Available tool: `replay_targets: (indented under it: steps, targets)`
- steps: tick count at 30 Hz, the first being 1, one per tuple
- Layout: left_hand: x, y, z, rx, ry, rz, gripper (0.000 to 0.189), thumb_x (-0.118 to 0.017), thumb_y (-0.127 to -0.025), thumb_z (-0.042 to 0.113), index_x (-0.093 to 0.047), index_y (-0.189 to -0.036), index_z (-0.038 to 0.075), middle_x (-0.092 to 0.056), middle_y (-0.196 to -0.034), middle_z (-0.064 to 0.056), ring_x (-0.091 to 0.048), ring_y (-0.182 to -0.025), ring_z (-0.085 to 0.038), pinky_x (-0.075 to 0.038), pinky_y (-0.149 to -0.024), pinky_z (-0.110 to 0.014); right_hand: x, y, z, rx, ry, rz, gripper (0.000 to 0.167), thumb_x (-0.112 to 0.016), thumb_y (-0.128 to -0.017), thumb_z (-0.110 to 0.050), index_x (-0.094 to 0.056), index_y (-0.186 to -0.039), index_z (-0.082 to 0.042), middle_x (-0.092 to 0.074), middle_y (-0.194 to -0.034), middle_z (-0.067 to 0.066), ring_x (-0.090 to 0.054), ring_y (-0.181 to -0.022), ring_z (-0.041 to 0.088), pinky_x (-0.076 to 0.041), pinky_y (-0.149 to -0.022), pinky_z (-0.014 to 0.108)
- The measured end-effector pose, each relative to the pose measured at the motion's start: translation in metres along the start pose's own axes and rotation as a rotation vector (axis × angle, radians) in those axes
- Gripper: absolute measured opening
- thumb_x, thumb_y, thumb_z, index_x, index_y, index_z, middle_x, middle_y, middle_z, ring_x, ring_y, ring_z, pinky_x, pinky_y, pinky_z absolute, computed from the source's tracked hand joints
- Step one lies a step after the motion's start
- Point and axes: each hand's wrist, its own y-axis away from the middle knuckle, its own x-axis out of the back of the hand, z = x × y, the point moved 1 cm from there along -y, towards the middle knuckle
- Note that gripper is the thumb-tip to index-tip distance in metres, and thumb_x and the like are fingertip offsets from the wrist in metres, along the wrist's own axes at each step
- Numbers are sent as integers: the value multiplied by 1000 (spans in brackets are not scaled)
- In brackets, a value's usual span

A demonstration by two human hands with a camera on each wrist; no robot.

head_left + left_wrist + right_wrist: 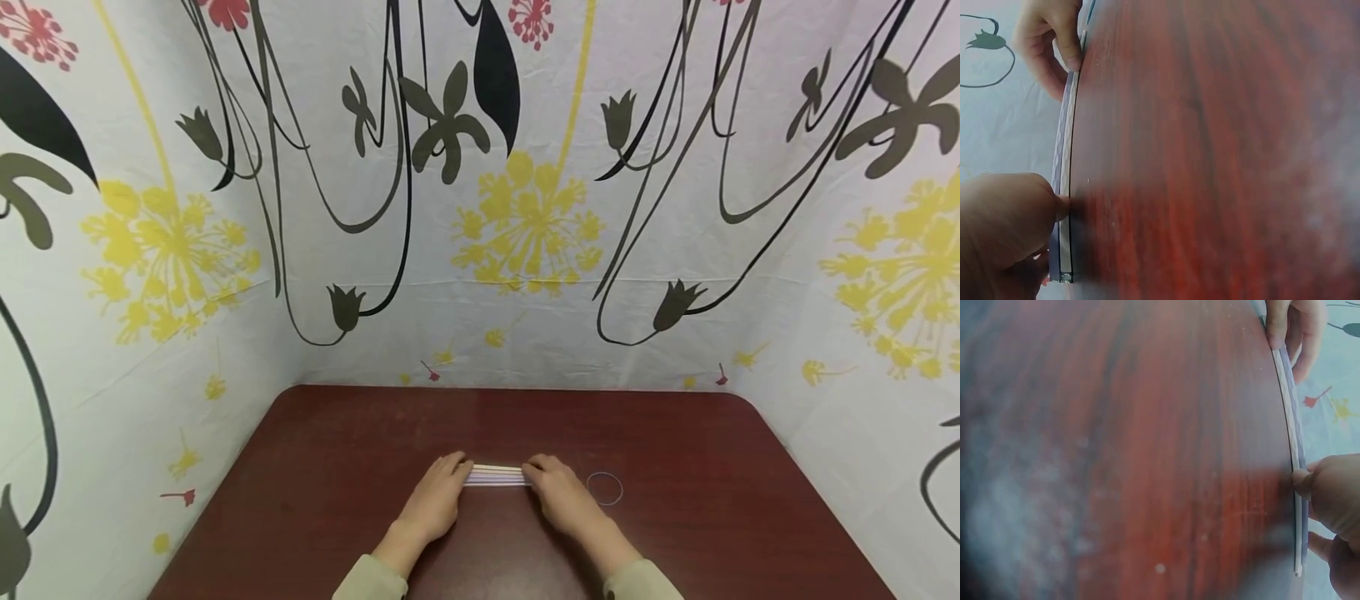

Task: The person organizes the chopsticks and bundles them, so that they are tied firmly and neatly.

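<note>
A bundle of long, thin, pale sticks (497,476), whitish, lilac and cream, lies crosswise low over the table in the head view. My left hand (438,493) holds its left end and my right hand (562,492) its right end. In the left wrist view, the thumb of the left hand (1007,219) presses the near side of the sticks (1065,137), whose ends stick out below it. From the right wrist, the right thumb (1302,482) pinches the near side of the sticks (1290,406). The other fingers are largely hidden behind the bundle.
A thin, pale loop like a rubber band (604,489) lies on the dark red-brown table (337,467), just right of my right hand. White cloth with printed flowers (517,333) hangs along the table's back and sides.
</note>
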Motion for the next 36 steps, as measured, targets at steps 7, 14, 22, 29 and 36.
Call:
replay_targets:
  steps: [7, 14, 22, 29, 36]
  targets:
    - [-1, -2, -1, -9, -29, -19, 54, -66, -81, -15, -60, -133, 1, -57, -133, -16, -53, -128, -32, -36, -114, -44, -3, -3, 1, -17, 29, 4, 40, -66, -78, 13, -71, -112, -6, -64, -109, 11, -63, -97, 30, -55, -79, 45]
    - [-2, -4, -2, -33, -93, 29, 56, -76, -75, -11, -63, -128, 2, -58, -120, -14, -57, -112, -30, -47, -101, -40, -3, -4, 1, 1, 37, 25, 41, -71, -74, 13, -71, -109, -7, -63, -102, 8, -62, -90, 26, -54, -74, 43]
    - [1, -5, -1, -20, -100, 2, 49, -80, -74, -8, -65, -118, 6, -56, -111, -9, -53, -100, -25, -50, -85, -35, -1, -5, 0, -27, 32, -25, 41, -70, -73, 15, -72, -108, -7, -61, -99, 6, -60, -89, 25, -51, -74, 43]
    - [5, -4, 1, -15, -89, -15, 50, -83, -73, -4, -65, -119, 4, -57, -112, -11, -54, -102, -27, -51, -85, -36, -1, -5, -2, -33, 24, -33, 43, -70, -69, 16, -71, -105, -7, -60, -95, 5, -58, -85, 23, -49, -72, 41]
    - [8, -4, 2, 18, -42, -40, 44, -82, -75, -5, -64, -114, 5, -53, -109, -9, -52, -98, -25, -49, -83, -37, 1, -7, -5, -51, 29, -64, 38, -72, -70, 15, -70, -102, -6, -61, -97, 4, -59, -88, 23, -49, -73, 41]
